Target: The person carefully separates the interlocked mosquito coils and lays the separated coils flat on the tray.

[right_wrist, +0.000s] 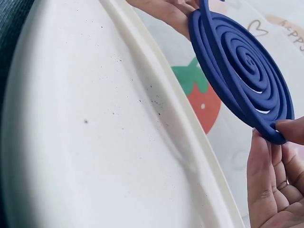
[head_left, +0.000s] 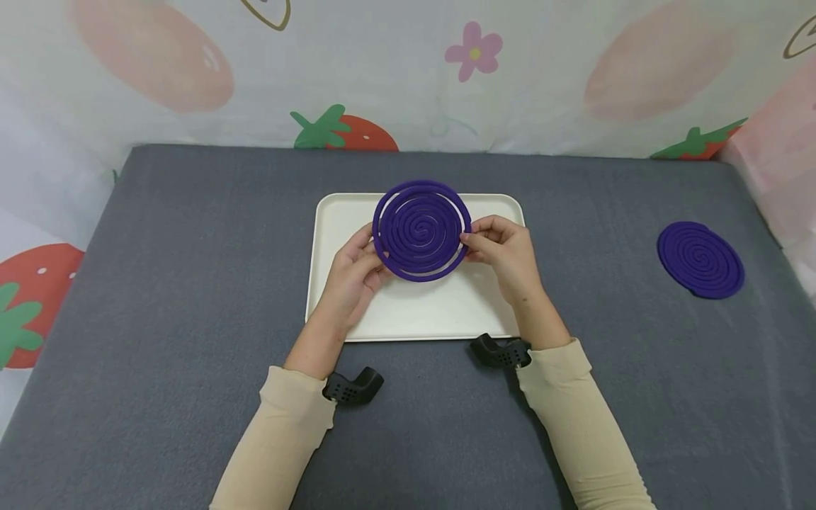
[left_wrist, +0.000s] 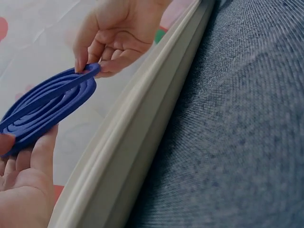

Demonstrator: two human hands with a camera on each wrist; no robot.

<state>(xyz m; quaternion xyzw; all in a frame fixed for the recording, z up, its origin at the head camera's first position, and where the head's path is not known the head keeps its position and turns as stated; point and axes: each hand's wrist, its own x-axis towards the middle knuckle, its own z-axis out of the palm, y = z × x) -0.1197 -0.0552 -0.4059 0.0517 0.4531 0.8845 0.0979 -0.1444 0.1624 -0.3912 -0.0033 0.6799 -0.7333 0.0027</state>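
Note:
A flat purple spiral coil (head_left: pixel 422 225) is held up above the white tray (head_left: pixel 408 312), its outermost turn standing apart from the tighter inner turns. My left hand (head_left: pixel 350 280) grips its lower left edge, thumb on the near face and fingers behind. On the opposite side my right hand (head_left: pixel 510 258) pinches the outer strand between thumb and fingers. From the left wrist, the coil (left_wrist: pixel 52 99) shows tilted, with one strand crossing over its face. In the right wrist view the coil (right_wrist: pixel 237 66) has gaps between several turns.
A second purple spiral coil (head_left: pixel 701 260), tightly wound, lies on the grey cloth-covered table (head_left: pixel 191 283) to the right. Behind the table hangs a white printed curtain (head_left: pixel 408 71) with strawberries and a flower. Black wrist mounts (head_left: pixel 353 387) stick out at both cuffs.

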